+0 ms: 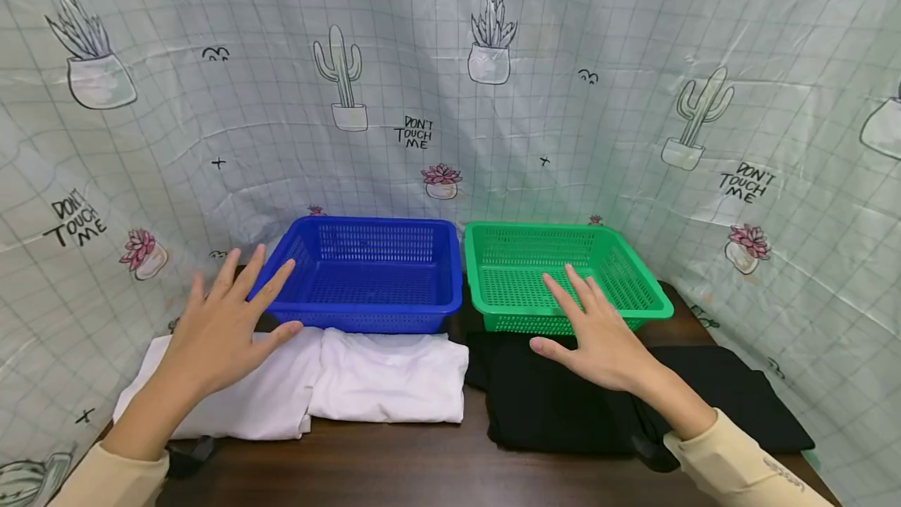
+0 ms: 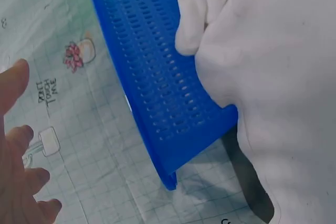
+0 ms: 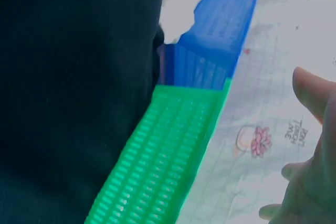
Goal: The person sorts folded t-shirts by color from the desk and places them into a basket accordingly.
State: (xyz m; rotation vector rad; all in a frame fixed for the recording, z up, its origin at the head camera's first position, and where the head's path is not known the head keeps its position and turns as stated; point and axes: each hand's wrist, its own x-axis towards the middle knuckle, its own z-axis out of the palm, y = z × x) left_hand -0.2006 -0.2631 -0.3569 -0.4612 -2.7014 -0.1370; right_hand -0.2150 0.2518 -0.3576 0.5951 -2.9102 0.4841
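My left hand (image 1: 221, 335) hovers with its fingers spread above a folded white garment (image 1: 274, 405), near the front left corner of a blue plastic basket (image 1: 366, 309). A second folded white garment (image 1: 387, 382) lies just right of the first. On the other side, my right hand (image 1: 601, 339) has spread fingers over a folded black garment (image 1: 549, 405) and the front edge of a green plastic basket (image 1: 507, 284). Another black garment (image 1: 739, 397) lies farther right. Neither hand holds anything. White cloth (image 2: 278, 66) and black cloth (image 3: 68, 103) fill much of the wrist views.
The baskets stand side by side at the back of a dark wooden table (image 1: 394, 464). A grid-patterned curtain (image 1: 450, 61) with printed potted plants hangs behind and along both sides. A dark band (image 1: 192, 458) sits by the left wrist, another (image 1: 653, 454) by the right.
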